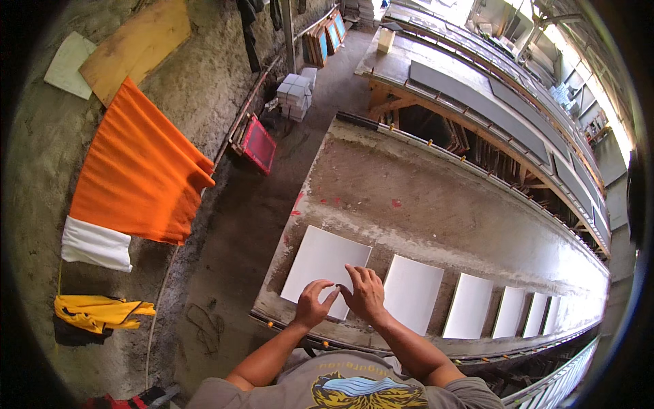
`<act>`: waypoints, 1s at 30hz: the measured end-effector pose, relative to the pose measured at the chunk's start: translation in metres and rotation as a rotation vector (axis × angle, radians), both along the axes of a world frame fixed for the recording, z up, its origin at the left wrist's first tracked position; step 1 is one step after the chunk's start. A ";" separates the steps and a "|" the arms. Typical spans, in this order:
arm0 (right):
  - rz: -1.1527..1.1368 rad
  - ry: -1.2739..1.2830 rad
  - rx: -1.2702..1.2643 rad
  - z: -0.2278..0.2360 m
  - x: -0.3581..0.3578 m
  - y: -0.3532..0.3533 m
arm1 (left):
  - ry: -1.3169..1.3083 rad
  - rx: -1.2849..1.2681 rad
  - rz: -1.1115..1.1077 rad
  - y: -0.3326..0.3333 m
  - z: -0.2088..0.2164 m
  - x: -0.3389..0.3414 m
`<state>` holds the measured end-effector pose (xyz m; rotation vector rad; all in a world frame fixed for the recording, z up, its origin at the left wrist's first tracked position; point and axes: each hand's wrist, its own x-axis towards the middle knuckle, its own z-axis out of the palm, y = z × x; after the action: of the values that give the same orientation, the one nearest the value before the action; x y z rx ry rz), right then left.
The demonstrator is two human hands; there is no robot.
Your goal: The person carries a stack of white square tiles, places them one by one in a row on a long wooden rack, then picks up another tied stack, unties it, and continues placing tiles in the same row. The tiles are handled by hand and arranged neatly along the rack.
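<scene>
At the left end of the worktop (415, 184), a white sheet (320, 260) lies beneath my left hand (315, 305), whose grip I cannot tell, and my right hand (366, 294), fingers parted. A brush by either could skew it, so near the worktop's front edge; rightward, more sheets (414, 293) leave room toward the far edge.

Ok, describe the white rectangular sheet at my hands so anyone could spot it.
Find the long grey-brown table before you. Its near side bears a row of white rectangular sheets. Yours is the leftmost sheet, the only one overlapped by your bare left hand and right hand.
</scene>
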<state>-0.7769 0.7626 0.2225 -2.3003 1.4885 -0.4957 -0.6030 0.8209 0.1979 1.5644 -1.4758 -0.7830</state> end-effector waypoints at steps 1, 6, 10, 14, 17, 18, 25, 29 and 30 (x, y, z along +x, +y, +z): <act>-0.022 -0.005 -0.005 -0.002 0.007 0.000 | -0.011 -0.002 -0.030 -0.006 0.000 0.007; -0.069 0.009 0.002 -0.005 0.037 0.004 | -0.033 -0.006 -0.156 -0.022 -0.002 0.040; -0.097 0.018 0.010 -0.007 0.046 0.012 | -0.007 -0.006 -0.211 -0.027 -0.009 0.056; -0.091 0.038 0.021 -0.007 0.049 0.016 | 0.019 0.033 -0.178 -0.021 -0.009 0.063; -0.059 0.015 0.005 -0.011 0.051 0.014 | 0.020 0.026 -0.117 -0.009 -0.007 0.069; -0.046 -0.003 -0.006 -0.011 0.052 0.011 | -0.004 0.025 -0.089 -0.003 -0.008 0.072; -0.036 -0.037 -0.063 -0.009 0.053 0.000 | -0.063 0.085 0.063 0.035 -0.005 0.085; -0.114 -0.005 -0.105 0.003 0.056 0.004 | -0.027 0.075 0.006 0.031 -0.001 0.095; -0.134 0.005 -0.108 0.002 0.055 0.006 | -0.015 0.066 -0.015 0.029 -0.001 0.097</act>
<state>-0.7222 0.7687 0.2249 -2.2931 1.6647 -0.6223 -0.5063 0.8502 0.1972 1.6138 -1.4873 -0.8379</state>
